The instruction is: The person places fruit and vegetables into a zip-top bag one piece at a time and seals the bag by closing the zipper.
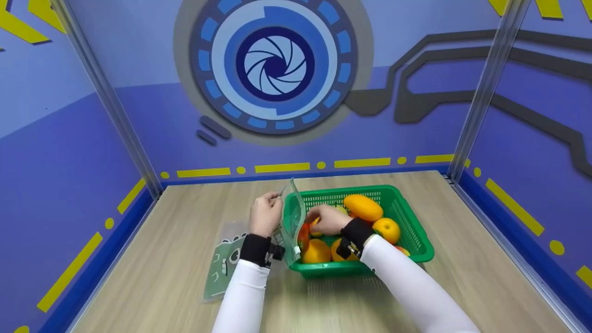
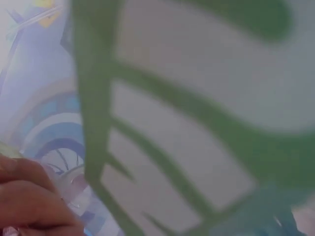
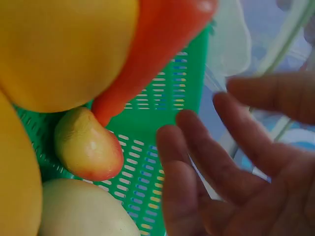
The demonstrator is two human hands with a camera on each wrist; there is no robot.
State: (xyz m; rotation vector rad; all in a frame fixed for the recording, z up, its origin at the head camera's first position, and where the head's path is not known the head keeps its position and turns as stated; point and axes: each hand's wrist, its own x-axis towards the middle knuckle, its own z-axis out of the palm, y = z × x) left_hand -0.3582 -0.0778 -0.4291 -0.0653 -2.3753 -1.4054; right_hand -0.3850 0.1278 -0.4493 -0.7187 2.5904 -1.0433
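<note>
A purple-blue wall with a big round emblem [image 1: 276, 66] stands at 12 o'clock, behind a table [image 1: 185, 222] of light wood; the clock is read as in the head view. On the table is a green basket [image 1: 426, 254]. Taking its middle as the centre of the dial, a long yellow-orange fruit [image 1: 363, 207] lies at 1 o'clock, a round orange fruit [image 1: 387, 231] at 3 o'clock, and another orange fruit [image 1: 316, 251] at 8 o'clock. A clear bag [image 1: 292, 217] is held upright at the 9 o'clock end of the basket and hides part of it; whether the two touch, I cannot tell. The left hand [image 1: 267, 215] pinches the upper edge of this bag between its bent fingers and the thumb. The right hand [image 1: 330, 219] is above the fruit, toward 10 o'clock; in its wrist view the fingers are slightly bent and spread apart, with nothing seen between them, near a red piece [image 3: 167, 44] and a small yellow-red fruit [image 3: 88, 145]. Between 8 and 9 o'clock, outside the basket, a flat bag with green print [image 1: 219, 273] lies on the table, partly covered by the left forearm.
</note>
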